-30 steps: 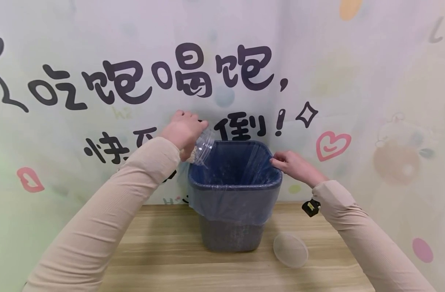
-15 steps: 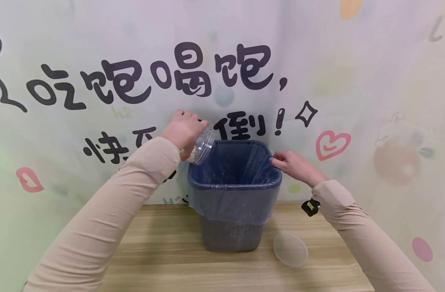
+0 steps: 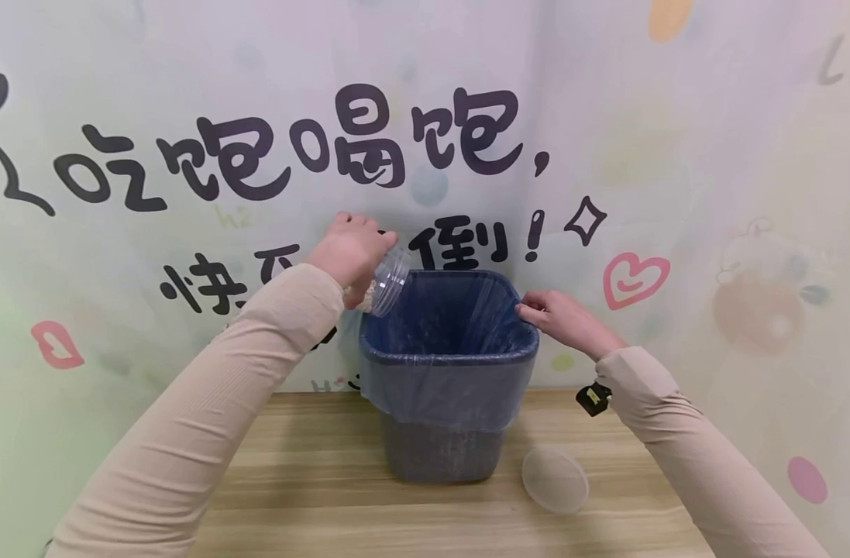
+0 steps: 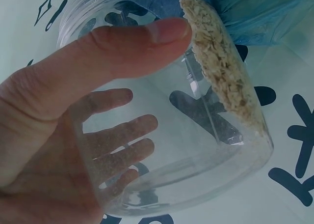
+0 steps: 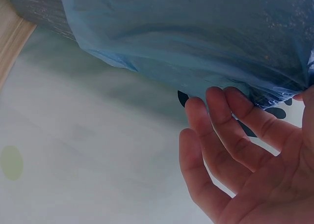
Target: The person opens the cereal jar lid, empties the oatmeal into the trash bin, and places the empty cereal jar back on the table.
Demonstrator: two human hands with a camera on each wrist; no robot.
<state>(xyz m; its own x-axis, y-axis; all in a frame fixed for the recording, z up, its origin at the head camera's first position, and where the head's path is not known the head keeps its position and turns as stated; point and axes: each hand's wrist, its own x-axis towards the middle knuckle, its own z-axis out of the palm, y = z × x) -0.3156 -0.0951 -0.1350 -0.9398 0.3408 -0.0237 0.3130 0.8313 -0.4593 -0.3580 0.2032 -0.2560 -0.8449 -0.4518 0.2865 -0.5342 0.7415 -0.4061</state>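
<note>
My left hand (image 3: 353,249) grips a clear plastic jar (image 3: 393,280), tilted with its mouth at the left rim of a dark blue trash bin (image 3: 449,359). In the left wrist view, pale oat flakes (image 4: 223,62) lie along the jar's lower side up to the mouth, with the thumb across the near wall and the other fingers seen through the plastic. A translucent blue bag (image 3: 438,395) lines the bin and hangs over its rim. My right hand (image 3: 560,319) pinches the bin's right rim through the bag; its remaining fingers curve loosely outside, in the right wrist view.
A round translucent lid (image 3: 555,480) lies on the wood-grain table (image 3: 313,480), right of the bin's base. Close behind the bin hangs a pale printed backdrop (image 3: 676,155) with large black characters. A small black device (image 3: 594,398) sits at the right wrist.
</note>
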